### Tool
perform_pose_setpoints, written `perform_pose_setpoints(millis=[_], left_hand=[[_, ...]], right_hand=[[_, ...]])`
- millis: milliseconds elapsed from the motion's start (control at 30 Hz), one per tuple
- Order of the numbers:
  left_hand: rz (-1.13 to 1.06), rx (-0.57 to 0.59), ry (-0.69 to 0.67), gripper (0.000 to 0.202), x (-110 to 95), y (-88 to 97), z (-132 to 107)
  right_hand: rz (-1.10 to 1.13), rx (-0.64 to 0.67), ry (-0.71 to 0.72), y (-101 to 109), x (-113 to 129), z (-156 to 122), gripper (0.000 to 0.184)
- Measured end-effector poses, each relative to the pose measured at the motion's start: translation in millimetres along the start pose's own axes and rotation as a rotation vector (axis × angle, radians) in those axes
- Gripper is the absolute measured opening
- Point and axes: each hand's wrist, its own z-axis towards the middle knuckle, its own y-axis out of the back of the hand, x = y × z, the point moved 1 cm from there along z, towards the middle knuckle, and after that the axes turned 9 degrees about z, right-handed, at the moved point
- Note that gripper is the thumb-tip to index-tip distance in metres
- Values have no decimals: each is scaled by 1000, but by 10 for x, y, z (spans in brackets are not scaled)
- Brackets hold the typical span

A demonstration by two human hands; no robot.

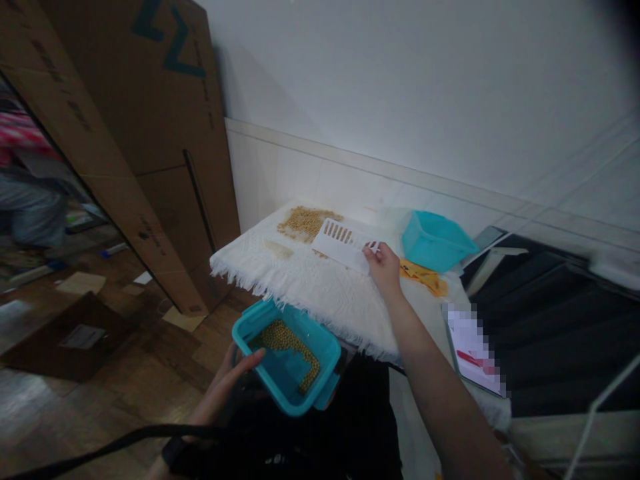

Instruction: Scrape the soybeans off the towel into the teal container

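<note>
My left hand [241, 368] grips the near left side of a blue-green plastic bin [285, 393], thumb over its rim. Inside that bin lie yellowish soybeans [287, 337], gathered along the far and right sides. The bin is held just below the table's fringed front edge. My right hand [384, 261] pinches the right end of a flat white slotted plastic piece [340, 243] over the cloth. Beyond the slotted end, a heap of loose soybeans [310, 221] is spread on the cloth. A few beans show along the piece's lower edge.
A white fringed cloth [320, 287] covers the table. On its right stand a second blue-green bin [435, 240], a yellow packet [425, 277] and a tablet [475, 350] with a pixelated screen. Tall cardboard boxes [150, 133] rise at left; a wall stands behind. Cardboard pieces [83, 283] litter the wooden floor.
</note>
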Motion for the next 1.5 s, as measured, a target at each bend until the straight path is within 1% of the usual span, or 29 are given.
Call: perform_pose_setpoints(millis=[167,400,600,733,833,933,1100,1267,1500], left_hand=[[23,-4,-5,98,19,23,22],[27,10,-6,90,-9,6,-6],[17,-5,-13,92,-11,-12,-11],[3,-15,-24,97,0,-8,1],[2,-22,-7,99,6,2,2],[1,-8,-9,98,-3,1,-14],[-4,4,-16,94,-35,-22,-43],[2,-9,-15,93,-32,-28,-30],[-31,-30,-13,92,-5,-28,-15]], right_hand=[[14,14,-16,3,-29,11,44],[-68,-40,3,57,-54,44,42],[-77,-12,-24,57,-64,46,41],[-65,-14,-8,65,-50,49,40],[-83,-20,0,77,-60,55,38],[-84,-5,0,78,-83,57,38],[-14,20,-17,61,-87,48,38],[-14,43,-18,47,-48,41,40],[-12,60,-59,57,-33,41,43]])
